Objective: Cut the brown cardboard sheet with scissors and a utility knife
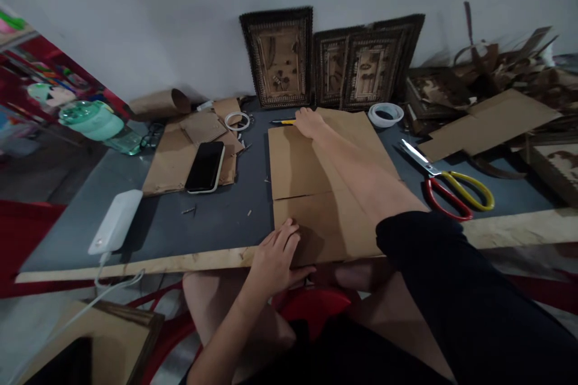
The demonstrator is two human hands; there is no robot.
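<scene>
A large flat sheet of brown cardboard [316,192] lies on the dark grey table [217,216] in front of me. My left hand [277,255] rests flat on its near left corner at the table's edge, fingers stretched out. My right hand [309,122] reaches across to the sheet's far edge, fingers curled down by a yellow-handled tool [283,122], a pen or a knife. Whether it grips the tool I cannot make out.
Scissors [445,183] with red and yellow handles lie right of the sheet. A black phone [206,166] rests on cardboard scraps at left, a white power bank [116,221] nearer. Tape rolls [385,114], carved frames [277,57] and cardboard scrap line the wall.
</scene>
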